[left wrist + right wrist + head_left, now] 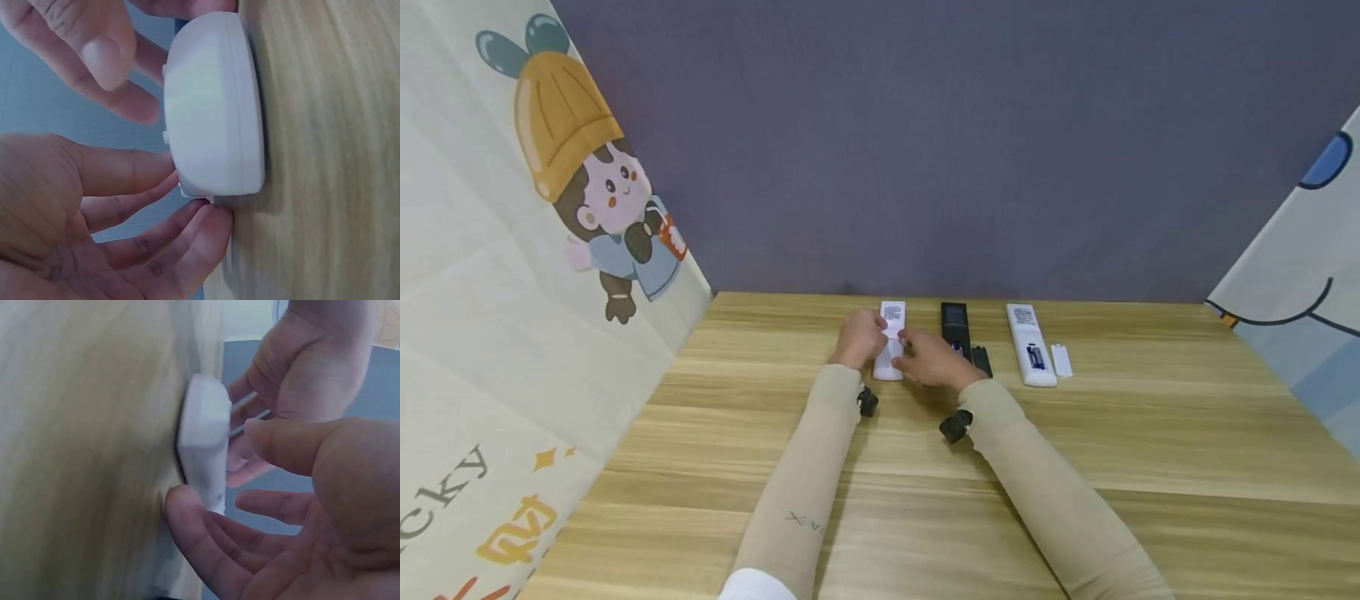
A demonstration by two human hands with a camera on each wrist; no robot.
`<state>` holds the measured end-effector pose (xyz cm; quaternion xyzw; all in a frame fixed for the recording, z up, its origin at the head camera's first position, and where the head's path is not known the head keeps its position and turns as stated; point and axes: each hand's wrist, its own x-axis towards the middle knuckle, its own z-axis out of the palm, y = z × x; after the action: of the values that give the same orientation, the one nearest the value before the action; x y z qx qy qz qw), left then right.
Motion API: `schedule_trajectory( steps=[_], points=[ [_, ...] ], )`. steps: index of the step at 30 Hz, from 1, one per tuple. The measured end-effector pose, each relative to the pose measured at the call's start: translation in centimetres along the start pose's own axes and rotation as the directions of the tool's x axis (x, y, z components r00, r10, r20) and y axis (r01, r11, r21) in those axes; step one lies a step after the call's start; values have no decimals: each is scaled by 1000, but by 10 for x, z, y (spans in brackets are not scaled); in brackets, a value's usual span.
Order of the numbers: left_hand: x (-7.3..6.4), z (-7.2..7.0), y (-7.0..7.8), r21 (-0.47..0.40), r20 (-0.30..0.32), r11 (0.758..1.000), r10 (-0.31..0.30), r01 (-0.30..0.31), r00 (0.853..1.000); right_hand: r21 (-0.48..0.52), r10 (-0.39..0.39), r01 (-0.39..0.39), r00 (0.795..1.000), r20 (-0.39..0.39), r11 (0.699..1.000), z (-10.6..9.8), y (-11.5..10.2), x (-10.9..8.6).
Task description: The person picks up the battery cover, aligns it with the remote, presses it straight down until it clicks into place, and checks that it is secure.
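A white remote control (889,367) lies back side up on the table between both hands. My left hand (859,337) holds its left side, thumb tip at the upper face and the other fingers bent along the edge; the left wrist view shows the remote's rounded white end (206,106) close up. From the right, my right hand (934,358) reaches over the same remote. Its thumb (281,440) is raised off the white surface, and a lower finger (190,512) extends beside the remote near the tabletop. The hands partly hide the remote's middle.
Right of the hands lies a black remote (955,317) with a battery showing, its black cover (981,361) beside it. Further right is another white remote (1024,329), its battery compartment (1036,357) uncovered, with a white cover (1062,360) alongside. A dark panel (925,167) stands behind the table.
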<state>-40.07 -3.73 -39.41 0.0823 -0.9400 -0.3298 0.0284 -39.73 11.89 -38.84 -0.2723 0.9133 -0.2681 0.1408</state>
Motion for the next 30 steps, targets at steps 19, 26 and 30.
schedule_trajectory(
  steps=[19,26,30],
  points=[
    [-3,-3,19,-108,-164,992,45,-63,985,94,-4,10,998,-63,995,-64,40,-23],
    [-8,8,29,-149,-186,982,85,-113,979,111,35,-25,996,-87,994,-86,58,-32],
    [-11,15,35,-173,-180,973,120,-151,976,63,32,-26,994,-108,998,-91,64,-35]
  ],
)
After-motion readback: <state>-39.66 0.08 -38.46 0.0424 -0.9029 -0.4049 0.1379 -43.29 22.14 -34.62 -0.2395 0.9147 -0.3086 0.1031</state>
